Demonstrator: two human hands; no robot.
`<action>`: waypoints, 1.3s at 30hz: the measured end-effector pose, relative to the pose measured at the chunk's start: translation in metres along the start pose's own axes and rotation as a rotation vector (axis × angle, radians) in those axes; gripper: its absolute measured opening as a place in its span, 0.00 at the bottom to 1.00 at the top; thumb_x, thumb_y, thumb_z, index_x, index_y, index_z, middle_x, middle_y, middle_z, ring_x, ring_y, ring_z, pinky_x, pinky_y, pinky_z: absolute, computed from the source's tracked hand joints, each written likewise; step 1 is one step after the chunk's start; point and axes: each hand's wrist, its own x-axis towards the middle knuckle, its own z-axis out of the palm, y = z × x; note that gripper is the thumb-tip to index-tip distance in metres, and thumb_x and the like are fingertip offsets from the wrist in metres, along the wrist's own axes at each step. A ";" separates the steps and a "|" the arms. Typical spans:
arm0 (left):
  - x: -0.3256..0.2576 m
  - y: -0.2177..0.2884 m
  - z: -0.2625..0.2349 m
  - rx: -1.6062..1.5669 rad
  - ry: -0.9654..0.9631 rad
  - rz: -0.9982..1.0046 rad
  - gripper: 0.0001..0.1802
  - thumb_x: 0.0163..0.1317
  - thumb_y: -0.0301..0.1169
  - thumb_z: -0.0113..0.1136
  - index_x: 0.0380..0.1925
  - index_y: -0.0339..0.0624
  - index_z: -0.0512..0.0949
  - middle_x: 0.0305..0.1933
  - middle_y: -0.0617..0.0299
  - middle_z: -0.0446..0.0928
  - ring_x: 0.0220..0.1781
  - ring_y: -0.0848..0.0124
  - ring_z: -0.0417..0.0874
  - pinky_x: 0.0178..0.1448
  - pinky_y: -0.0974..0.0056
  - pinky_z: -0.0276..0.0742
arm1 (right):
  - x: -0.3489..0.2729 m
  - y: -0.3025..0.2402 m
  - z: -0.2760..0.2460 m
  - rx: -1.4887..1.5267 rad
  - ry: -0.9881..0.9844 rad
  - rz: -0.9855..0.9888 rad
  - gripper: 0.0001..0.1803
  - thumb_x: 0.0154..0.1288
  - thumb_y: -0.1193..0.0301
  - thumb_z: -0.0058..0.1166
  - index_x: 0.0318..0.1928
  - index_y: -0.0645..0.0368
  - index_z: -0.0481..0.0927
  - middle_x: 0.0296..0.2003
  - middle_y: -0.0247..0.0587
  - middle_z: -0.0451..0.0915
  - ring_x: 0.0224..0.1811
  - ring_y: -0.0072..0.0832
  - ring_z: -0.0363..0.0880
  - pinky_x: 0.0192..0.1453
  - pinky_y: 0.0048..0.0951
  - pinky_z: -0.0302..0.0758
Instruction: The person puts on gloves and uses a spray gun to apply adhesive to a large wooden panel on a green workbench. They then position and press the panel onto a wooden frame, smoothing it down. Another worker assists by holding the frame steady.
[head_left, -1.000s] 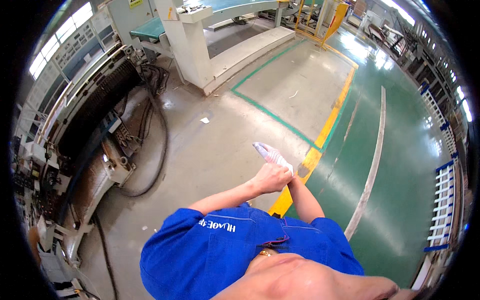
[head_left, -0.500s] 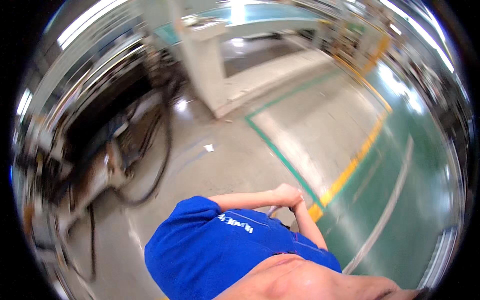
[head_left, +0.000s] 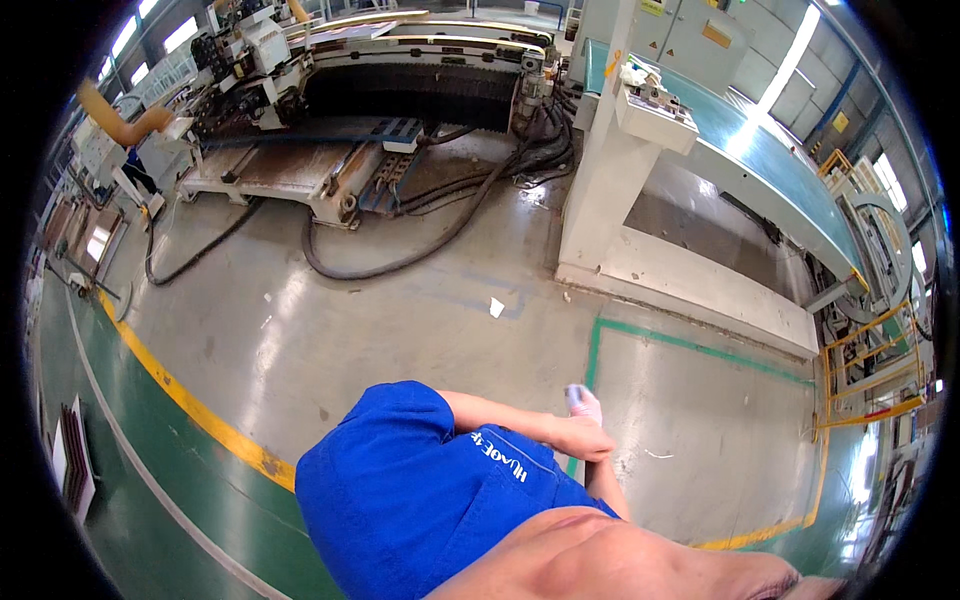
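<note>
From my distant post I see a factory hall, or a large industrial workshop. On the far left stands a long machine (head_left: 410, 95) with a dark ribbed front, and a thick black hose (head_left: 350, 274) lies in a loop on the floor before it. On the far right, a long table with a teal top (head_left: 710, 110) stands beside a heavy white frame (head_left: 700, 285); beyond it is a grey cabinet (head_left: 700, 62) with small warning triangles. The grey floor (head_left: 380, 350) carries a yellow line (head_left: 205, 422) and a green line (head_left: 700, 346). A yellow guard rail (head_left: 885, 411) at the right and the wearer's blue work shirt (head_left: 400, 500) also suit such a place.
</note>
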 end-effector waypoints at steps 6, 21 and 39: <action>0.079 -0.032 -0.040 0.065 0.107 -0.199 0.20 0.54 0.50 0.53 0.28 0.42 0.73 0.26 0.50 0.77 0.32 0.53 0.79 0.33 0.51 0.73 | 0.075 0.067 -0.068 1.846 0.322 0.592 0.23 0.65 0.54 0.33 0.41 0.56 0.76 0.37 0.36 0.80 0.41 0.33 0.77 0.47 0.36 0.72; 0.319 -0.043 -0.051 0.184 0.358 -0.294 0.16 0.60 0.43 0.44 0.30 0.41 0.71 0.26 0.46 0.76 0.28 0.50 0.78 0.32 0.49 0.74 | 0.187 0.205 -0.224 2.069 0.117 0.620 0.20 0.64 0.56 0.35 0.42 0.56 0.75 0.41 0.36 0.77 0.44 0.32 0.75 0.46 0.33 0.72; 0.625 -0.222 -0.196 -1.372 0.763 -0.242 0.15 0.60 0.29 0.44 0.44 0.35 0.70 0.41 0.59 0.72 0.43 0.71 0.74 0.48 0.69 0.71 | 0.298 0.346 -0.531 1.120 0.538 0.080 0.17 0.68 0.60 0.40 0.46 0.60 0.75 0.36 0.38 0.79 0.34 0.22 0.77 0.39 0.23 0.73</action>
